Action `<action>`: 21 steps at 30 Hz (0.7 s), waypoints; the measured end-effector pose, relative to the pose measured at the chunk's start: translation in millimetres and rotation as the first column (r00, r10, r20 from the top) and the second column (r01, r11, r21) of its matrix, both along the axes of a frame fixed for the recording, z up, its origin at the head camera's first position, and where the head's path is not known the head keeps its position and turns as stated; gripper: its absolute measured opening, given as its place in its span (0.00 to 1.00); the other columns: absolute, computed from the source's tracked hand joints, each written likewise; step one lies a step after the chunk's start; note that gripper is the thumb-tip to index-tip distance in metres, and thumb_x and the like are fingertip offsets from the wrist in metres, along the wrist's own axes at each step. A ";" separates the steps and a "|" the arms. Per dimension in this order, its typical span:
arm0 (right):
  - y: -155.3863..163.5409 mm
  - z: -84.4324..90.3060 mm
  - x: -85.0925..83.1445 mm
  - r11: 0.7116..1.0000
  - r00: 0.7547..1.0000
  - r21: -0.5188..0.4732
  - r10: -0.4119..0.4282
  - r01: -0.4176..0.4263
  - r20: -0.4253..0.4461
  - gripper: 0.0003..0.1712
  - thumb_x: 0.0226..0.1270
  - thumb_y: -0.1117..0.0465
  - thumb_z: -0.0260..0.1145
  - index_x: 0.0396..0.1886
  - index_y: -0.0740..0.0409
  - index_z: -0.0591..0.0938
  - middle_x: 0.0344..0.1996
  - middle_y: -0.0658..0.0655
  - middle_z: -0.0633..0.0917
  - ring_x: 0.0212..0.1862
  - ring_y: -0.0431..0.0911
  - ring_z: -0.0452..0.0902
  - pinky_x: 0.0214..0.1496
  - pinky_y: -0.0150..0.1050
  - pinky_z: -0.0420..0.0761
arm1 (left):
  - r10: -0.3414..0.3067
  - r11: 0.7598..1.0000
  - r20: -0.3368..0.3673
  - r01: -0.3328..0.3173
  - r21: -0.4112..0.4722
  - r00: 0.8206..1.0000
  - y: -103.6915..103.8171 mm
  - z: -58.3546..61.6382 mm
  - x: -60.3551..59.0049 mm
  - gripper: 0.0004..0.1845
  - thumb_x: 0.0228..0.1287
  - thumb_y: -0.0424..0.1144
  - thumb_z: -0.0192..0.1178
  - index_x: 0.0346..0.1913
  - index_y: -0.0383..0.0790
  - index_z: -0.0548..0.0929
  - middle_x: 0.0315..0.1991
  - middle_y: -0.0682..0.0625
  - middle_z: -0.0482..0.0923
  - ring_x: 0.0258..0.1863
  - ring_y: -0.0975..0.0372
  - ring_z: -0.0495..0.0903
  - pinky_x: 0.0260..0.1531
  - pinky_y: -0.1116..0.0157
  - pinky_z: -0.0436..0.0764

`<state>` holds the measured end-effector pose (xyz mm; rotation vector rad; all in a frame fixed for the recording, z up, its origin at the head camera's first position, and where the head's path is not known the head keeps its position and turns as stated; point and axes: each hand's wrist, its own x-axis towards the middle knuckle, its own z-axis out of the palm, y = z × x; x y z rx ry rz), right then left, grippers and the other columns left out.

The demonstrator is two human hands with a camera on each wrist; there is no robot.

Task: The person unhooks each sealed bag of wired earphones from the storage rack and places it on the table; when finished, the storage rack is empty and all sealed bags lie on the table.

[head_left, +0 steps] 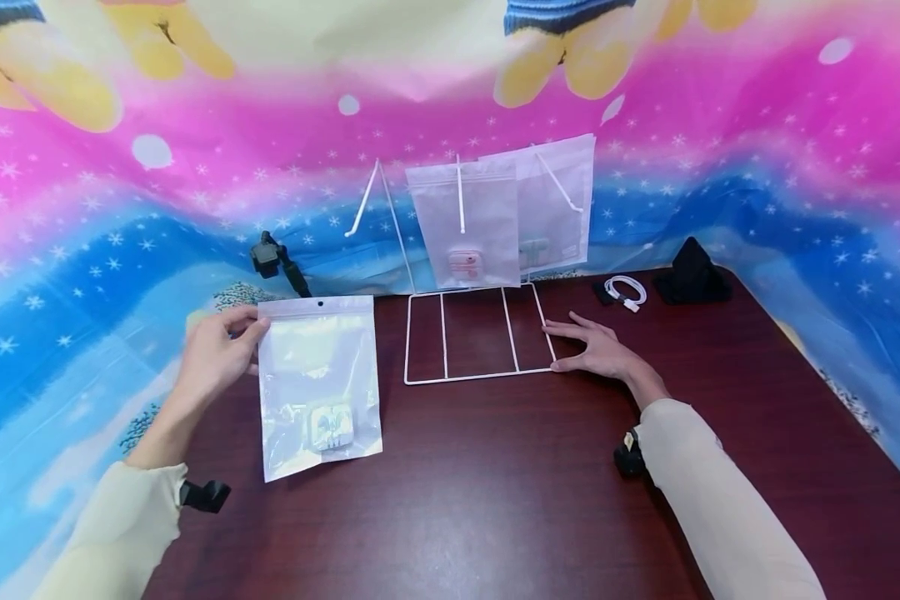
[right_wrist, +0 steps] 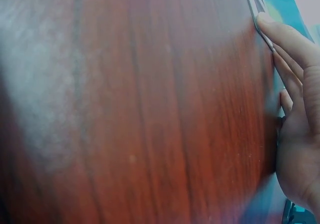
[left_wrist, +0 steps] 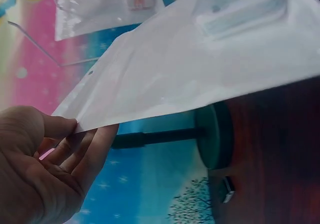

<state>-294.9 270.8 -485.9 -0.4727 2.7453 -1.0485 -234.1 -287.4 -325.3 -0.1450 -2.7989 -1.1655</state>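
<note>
My left hand [head_left: 221, 346] pinches the upper left edge of a white zip bag [head_left: 318, 358], thumb on one face and fingers behind. A small case of earphones [head_left: 332, 427] shows through the bag's lower part. In the left wrist view the thumb [left_wrist: 62, 126] presses on the bag's corner. My right hand [head_left: 600, 350] touches the right side of a white wire display rack [head_left: 480, 377], fingers spread and fairly straight. On the rack's hooks hang a front bag [head_left: 487, 225] with a pink-looking earphone case and another bag [head_left: 573, 162] behind it. The left hook [head_left: 362, 200] carries nothing.
At the back right lie a coiled white cable [head_left: 640, 287] and a black peaked object [head_left: 692, 271]. A black stand [head_left: 267, 254] rises at the back left, behind the held bag. A printed cloth [head_left: 757, 125] surrounds the dark wooden table [head_left: 480, 500].
</note>
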 end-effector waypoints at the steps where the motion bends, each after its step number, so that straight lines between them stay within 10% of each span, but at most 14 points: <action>1: 0.2 0.3 -0.5 1.000 1.000 0.001 0.001 -0.001 0.002 0.46 0.63 0.43 0.76 0.79 0.46 0.71 0.82 0.60 0.60 0.84 0.62 0.36 0.76 0.72 0.40 | -0.002 1.000 0.012 0.002 -0.002 1.000 -0.6 -3.2 -1.9 0.23 0.83 0.42 0.51 0.68 0.27 0.74 0.49 0.27 0.82 0.26 0.60 0.86 0.28 0.58 0.89; 21: -0.2 3.1 0.8 1.000 1.000 0.011 0.004 -0.004 0.006 0.47 0.62 0.42 0.76 0.79 0.46 0.71 0.82 0.64 0.55 0.83 0.64 0.36 0.76 0.72 0.41 | 0.068 0.996 0.152 -0.059 -0.063 0.986 7.3 -79.8 -25.1 0.21 0.84 0.41 0.50 0.68 0.32 0.76 0.53 0.31 0.83 0.35 0.54 0.87 0.29 0.60 0.89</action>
